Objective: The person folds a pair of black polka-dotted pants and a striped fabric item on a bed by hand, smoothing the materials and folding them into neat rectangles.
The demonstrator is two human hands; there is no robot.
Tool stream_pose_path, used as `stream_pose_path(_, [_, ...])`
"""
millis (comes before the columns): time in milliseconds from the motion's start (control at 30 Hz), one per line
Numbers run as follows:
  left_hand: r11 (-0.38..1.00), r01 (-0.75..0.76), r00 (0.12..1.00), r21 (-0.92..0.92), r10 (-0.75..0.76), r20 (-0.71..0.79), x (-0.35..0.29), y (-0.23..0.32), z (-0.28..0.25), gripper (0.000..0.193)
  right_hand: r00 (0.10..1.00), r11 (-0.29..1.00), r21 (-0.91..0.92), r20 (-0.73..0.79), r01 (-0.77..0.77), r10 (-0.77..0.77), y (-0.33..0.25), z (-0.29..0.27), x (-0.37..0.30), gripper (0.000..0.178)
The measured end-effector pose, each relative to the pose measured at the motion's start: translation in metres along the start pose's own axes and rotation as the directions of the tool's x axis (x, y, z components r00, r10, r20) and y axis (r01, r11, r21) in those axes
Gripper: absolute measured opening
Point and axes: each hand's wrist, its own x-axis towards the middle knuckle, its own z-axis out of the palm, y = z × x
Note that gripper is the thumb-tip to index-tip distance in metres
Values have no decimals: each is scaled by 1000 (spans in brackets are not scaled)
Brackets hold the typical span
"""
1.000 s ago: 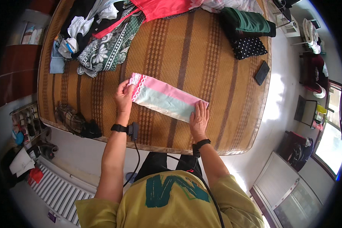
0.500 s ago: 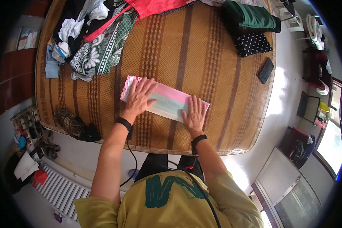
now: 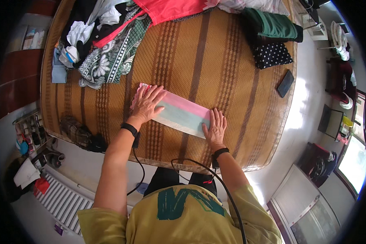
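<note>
A long folded cloth (image 3: 183,110), pink along its far side and pale green and whitish along its near side, lies slantwise on the woven mat (image 3: 179,65) of the bed. Its left end has a red-and-white scalloped edge. My left hand (image 3: 146,105) rests flat on that end, fingers stretched out and slightly spread. At the right end lies my right hand (image 3: 216,127), open, its thumb on the near corner and its fingers along the short edge. Both hands press from above; neither grips the cloth. Each wrist wears a black band.
A heap of clothes, including a green patterned garment (image 3: 110,61) and a red garment (image 3: 171,9), covers the far left. Folded green cloth (image 3: 272,25) and polka-dot cloth (image 3: 273,55) lie far right, near a dark phone (image 3: 286,83). A plaid bundle (image 3: 75,132) sits near left. A black cable (image 3: 227,191) crosses my front.
My right hand has slid right and nearer me, onto the cloth's right end. My left hand stays on the left end. The view has shifted slightly.
</note>
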Motion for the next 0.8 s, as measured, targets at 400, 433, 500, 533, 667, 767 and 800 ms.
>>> stream_pose_path(400, [990,-125,981,68,113,160,29,5,-67,14,938,984,178,344,-17,-46,14,-80,40,25])
stream_pose_path(433, [994,-113,979,-9,113,170,24,4,-74,4,937,980,191,349,-57,-14,19,-99,36,24])
stream_pose_path(500, [983,-57,994,-174,73,86,10,7,-84,8,983,963,268,176,8,-57,24,-132,23,19])
stream_pose_path(533, [965,-34,999,-260,44,31,3,10,-88,13,988,969,223,83,106,-127,28,-145,16,18])
stream_pose_path(667, [965,-241,845,106,262,-467,-36,45,-71,11,906,914,36,-152,405,-395,55,-149,-23,17])
stream_pose_path(767, [959,-215,891,185,271,-364,-59,73,-34,18,900,901,-22,-44,433,-434,78,-107,-54,17])
stream_pose_path(800, [958,-198,928,208,252,-274,-68,82,-21,24,906,906,-25,15,422,-422,83,-89,-67,18])
